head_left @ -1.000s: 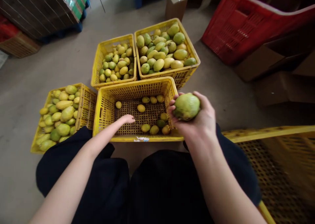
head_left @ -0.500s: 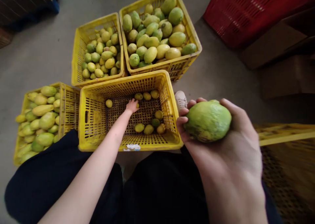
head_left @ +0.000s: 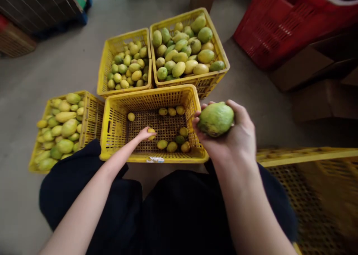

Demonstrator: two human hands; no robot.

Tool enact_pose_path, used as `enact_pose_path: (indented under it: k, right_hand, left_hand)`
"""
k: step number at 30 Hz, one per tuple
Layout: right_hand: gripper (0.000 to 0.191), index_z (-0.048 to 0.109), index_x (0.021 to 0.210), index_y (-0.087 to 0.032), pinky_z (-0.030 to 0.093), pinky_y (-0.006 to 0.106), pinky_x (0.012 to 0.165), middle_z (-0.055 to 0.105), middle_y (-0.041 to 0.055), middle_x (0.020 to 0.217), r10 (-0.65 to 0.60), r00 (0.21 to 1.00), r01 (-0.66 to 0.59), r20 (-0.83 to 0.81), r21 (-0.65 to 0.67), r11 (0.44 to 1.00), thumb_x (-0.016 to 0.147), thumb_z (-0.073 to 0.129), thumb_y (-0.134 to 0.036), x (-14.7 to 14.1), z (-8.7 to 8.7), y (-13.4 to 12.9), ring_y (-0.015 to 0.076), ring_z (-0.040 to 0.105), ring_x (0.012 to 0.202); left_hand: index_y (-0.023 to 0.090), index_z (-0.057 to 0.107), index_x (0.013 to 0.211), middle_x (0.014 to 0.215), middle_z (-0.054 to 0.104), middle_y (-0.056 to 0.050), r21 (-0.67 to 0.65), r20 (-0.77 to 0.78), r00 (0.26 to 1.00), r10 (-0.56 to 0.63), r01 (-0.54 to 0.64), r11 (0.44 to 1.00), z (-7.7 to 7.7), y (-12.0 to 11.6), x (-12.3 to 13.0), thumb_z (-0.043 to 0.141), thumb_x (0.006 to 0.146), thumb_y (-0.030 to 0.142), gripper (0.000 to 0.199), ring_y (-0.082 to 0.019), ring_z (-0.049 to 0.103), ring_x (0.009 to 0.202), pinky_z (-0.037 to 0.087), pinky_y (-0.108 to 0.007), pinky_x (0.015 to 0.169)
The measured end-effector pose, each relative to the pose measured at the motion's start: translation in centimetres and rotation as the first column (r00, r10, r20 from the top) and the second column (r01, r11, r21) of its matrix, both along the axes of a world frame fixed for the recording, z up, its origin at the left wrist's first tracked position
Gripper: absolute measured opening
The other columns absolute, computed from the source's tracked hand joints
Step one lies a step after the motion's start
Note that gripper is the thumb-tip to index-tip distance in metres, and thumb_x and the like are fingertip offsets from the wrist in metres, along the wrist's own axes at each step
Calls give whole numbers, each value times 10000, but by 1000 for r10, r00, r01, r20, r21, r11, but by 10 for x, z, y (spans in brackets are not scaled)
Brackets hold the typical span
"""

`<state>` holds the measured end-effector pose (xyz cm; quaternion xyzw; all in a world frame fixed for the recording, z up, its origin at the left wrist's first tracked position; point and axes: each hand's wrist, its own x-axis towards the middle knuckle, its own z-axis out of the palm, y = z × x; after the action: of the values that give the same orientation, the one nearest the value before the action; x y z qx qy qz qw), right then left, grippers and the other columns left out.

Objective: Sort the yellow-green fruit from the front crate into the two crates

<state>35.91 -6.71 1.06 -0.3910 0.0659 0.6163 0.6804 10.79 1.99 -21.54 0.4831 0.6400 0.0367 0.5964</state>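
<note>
Deep in the middle yellow crate [head_left: 153,159], my left hand [head_left: 144,133] is closed on a small yellow fruit [head_left: 151,134]. Several other small fruits lie on the crate's bottom, among them a yellow one [head_left: 131,117] at the left and a dark green one [head_left: 179,139] at the right. My right hand [head_left: 231,131] is raised by the crate's right edge, palm up, its fingers wrapped round a large green fruit [head_left: 216,119].
Behind stand a crate of small fruits [head_left: 101,74] and a crate of larger ones [head_left: 223,70]. Another full crate [head_left: 91,117] is at the left. At the right are a red crate [head_left: 265,27], cardboard boxes [head_left: 316,102] and a yellow crate [head_left: 307,155].
The view has shifted, with the crates now lower and further right. My left hand has taken hold of a yellow fruit. My right hand, with the green fruit, appears smaller and further left.
</note>
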Motion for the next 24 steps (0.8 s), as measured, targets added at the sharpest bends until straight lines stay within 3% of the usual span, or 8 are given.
enact_pose_path:
  k: [2,5,9,11,14,18,20,24]
  right_hand:
    - [151,623,801,-204,578,296,584,683,23,733,36,998,-38,-53,-19,999,775,636,-352,-17,-3,11,168,654,668]
    - [113,608,789,-204,553,271,505,669,20,661,99,987,-112,-123,-98,989,803,605,-316,-43,-8,23,163,629,596]
    - [141,607,763,-213,534,247,456,652,11,596,148,978,-171,-150,-152,974,857,543,-297,-72,-9,27,155,611,540]
    - [145,602,742,-208,535,241,454,658,11,591,157,980,-171,-118,-117,978,851,560,-294,-82,-8,27,152,618,533]
    - [107,586,717,-216,522,233,433,637,-24,547,136,989,-141,-64,-81,987,806,611,-270,-93,-8,27,139,600,489]
    - [102,599,735,-189,454,213,374,643,-13,545,218,973,-222,-68,-51,974,788,622,-273,-105,-11,30,144,600,461]
    - [116,619,755,-172,458,220,381,658,-3,568,271,959,-273,-78,-10,962,791,628,-282,-110,-14,32,146,609,460]
    - [171,634,731,-168,513,242,451,679,6,603,302,949,-299,-87,51,953,782,677,-326,-118,-16,35,146,627,489]
  left_hand:
    - [200,480,1105,1093,646,-96,50,14,997,73,-74,996,32,5,-2,712,769,449,478,-229,645,977,548,-293,722]
    - [206,484,1143,1052,661,-78,91,159,975,156,-172,981,102,18,2,574,857,479,405,-182,665,879,545,-261,657]
    - [136,596,1093,892,689,-99,-45,657,695,292,-350,936,207,11,-2,489,867,504,445,-161,647,733,538,-244,613]
    - [132,625,1064,868,690,-88,-124,753,547,366,-429,895,240,-5,-10,429,885,508,459,-147,633,689,538,-240,594]
    - [173,640,1029,821,680,-48,-299,786,326,526,-543,784,250,-28,-20,393,909,466,401,-126,635,686,529,-208,568]
    - [185,655,964,782,679,-38,-467,756,90,649,-621,630,233,-37,-21,466,872,366,278,-133,667,747,573,-237,663]
    - [194,665,956,767,681,-31,-483,752,47,658,-641,597,229,-35,-17,513,837,317,229,-148,682,779,589,-284,743]
    - [218,661,948,781,696,-2,-571,691,48,722,-575,585,237,-37,-11,571,817,243,162,-144,694,772,583,-298,737]
